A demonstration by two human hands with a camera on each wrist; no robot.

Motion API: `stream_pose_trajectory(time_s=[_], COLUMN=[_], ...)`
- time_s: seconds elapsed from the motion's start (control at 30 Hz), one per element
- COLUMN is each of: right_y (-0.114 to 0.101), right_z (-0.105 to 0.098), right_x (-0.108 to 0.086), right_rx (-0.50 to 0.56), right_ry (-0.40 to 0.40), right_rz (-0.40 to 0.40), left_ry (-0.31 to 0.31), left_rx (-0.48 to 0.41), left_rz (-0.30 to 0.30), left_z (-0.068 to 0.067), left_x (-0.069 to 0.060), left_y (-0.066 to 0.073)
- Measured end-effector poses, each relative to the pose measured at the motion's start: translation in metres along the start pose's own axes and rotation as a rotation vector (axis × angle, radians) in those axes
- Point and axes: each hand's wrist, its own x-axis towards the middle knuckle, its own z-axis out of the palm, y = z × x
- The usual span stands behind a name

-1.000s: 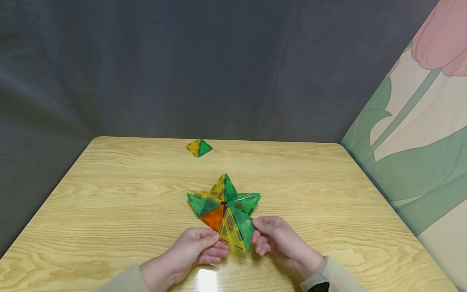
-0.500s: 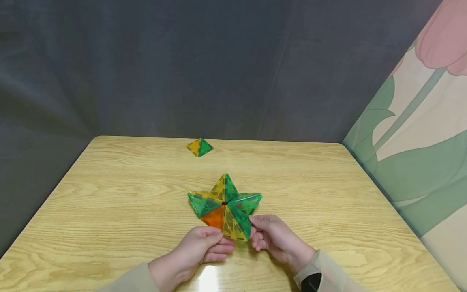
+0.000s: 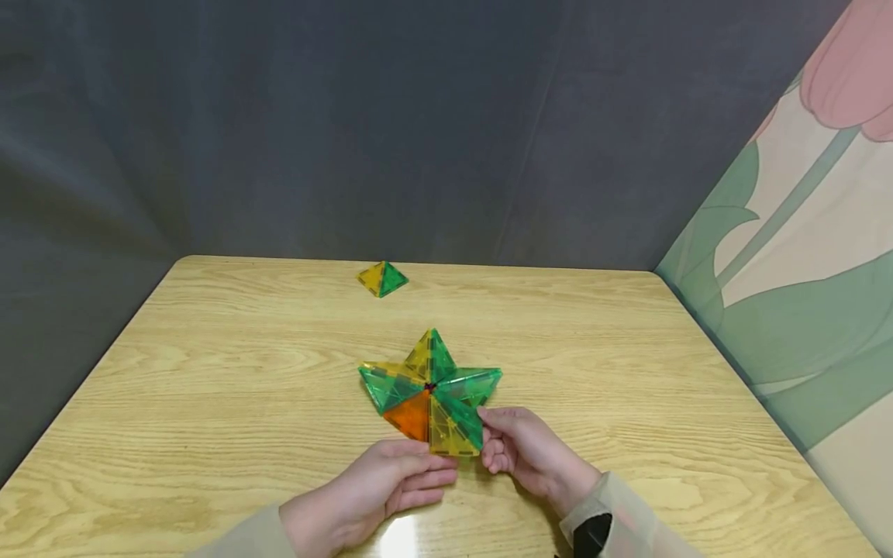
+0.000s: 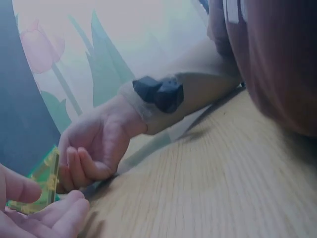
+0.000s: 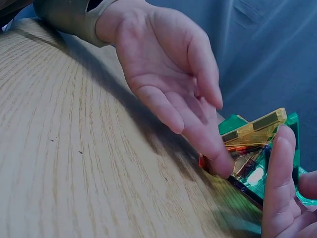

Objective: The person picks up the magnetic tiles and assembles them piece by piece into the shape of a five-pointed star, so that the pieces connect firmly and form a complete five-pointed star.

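Observation:
A star-shaped build of see-through magnetic tiles (image 3: pixel 405 415) lies on the wooden table, with green, yellow and orange faces. My right hand (image 3: pixel 533 453) pinches the green magnetic tile (image 3: pixel 462 416) at the star's front right point between thumb and fingers. At the front, my left hand (image 3: pixel 377 492) has its fingers stretched out under the lower edge of the yellow magnetic tile (image 3: pixel 453 438). The right wrist view shows the left palm (image 5: pixel 158 64) facing up, its thumb apart from the tiles and its fingertips at the star's base.
A small yellow and green pyramid of magnetic tiles (image 3: pixel 382 279) stands near the far edge of the table (image 3: pixel 230 349). Dark cloth (image 3: pixel 363 124) hangs behind the table. A tulip-patterned curtain (image 3: pixel 809 310) borders the right side.
The front yellow and green tiles have swung inward and down, closing against the orange face. My left hand has shifted slightly right and its fingers have straightened. The far pyramid stays put.

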Motion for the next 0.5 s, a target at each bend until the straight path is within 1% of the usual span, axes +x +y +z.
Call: stream_pose_trajectory(time_s=[0.13, 0.27, 0.5], right_y=[0.0, 0.0, 0.001], right_z=[0.001, 0.002, 0.001], right_x=[0.0, 0.0, 0.001], right_rx=[0.009, 0.012, -0.004], right_ry=[-0.005, -0.009, -0.002], right_rz=[-0.008, -0.013, 0.001], left_ry=[-0.039, -0.058, -0.054], left_rx=[0.007, 0.006, -0.003], left_rz=[0.002, -0.011, -0.02], left_z=[0.003, 0.004, 0.001], left_x=[-0.006, -0.011, -0.013], left_y=[0.002, 0.005, 0.008])
